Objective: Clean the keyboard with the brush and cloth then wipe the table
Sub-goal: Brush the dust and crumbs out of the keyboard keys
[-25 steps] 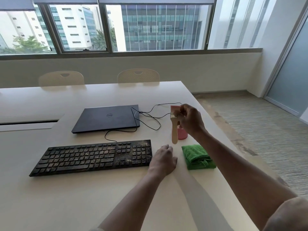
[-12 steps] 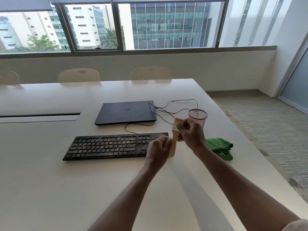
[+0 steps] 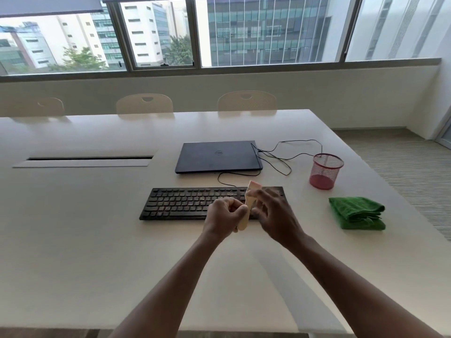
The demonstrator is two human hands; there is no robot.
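Note:
A dusty black keyboard (image 3: 185, 203) lies on the white table (image 3: 97, 240). Above the keyboard's right end I hold a brush (image 3: 247, 211) with a pale wooden handle, bristles pointing up. My left hand (image 3: 224, 217) grips the handle with curled fingers. My right hand (image 3: 274, 215) is just right of the brush with loosened fingers, its fingertips close to the handle; contact is unclear. A folded green cloth (image 3: 356, 212) lies on the table to the right of the keyboard.
A closed dark laptop (image 3: 217, 154) sits behind the keyboard, with a thin black cable (image 3: 280, 159) looping to its right. A pink mesh cup (image 3: 325, 172) stands behind the cloth. A cable slot (image 3: 85, 160) is at the left. Chairs (image 3: 246, 101) line the table's far edge.
The brush has passed from my right hand's grip into my left hand, which rose from the table. Both hands moved left over the keyboard's right end, and my right fingers have loosened.

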